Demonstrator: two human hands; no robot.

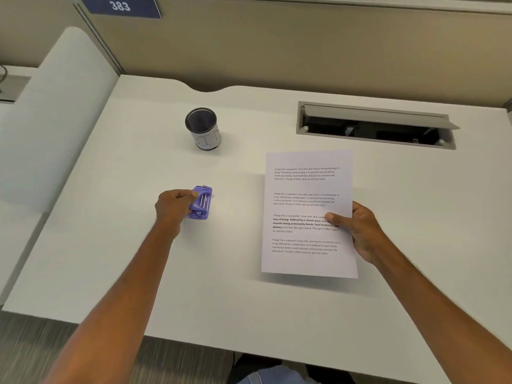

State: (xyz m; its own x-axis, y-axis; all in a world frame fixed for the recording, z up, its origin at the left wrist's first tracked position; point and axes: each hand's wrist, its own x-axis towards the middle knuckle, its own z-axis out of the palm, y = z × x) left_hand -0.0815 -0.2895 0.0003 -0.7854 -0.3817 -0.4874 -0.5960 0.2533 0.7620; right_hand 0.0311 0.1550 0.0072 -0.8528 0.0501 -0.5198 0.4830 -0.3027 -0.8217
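Observation:
A small purple hole punch sits on the white desk, left of centre. My left hand grips its left side with curled fingers, the thumb on top. A printed sheet of paper with four blocks of text is held a little above the desk on the right, casting a shadow below it. My right hand pinches the sheet's right edge, thumb on the printed face and fingers behind it.
A black mesh pen cup stands behind the hole punch. An open cable hatch is set into the desk at the back right. A beige partition wall rises behind, with a white side panel at left.

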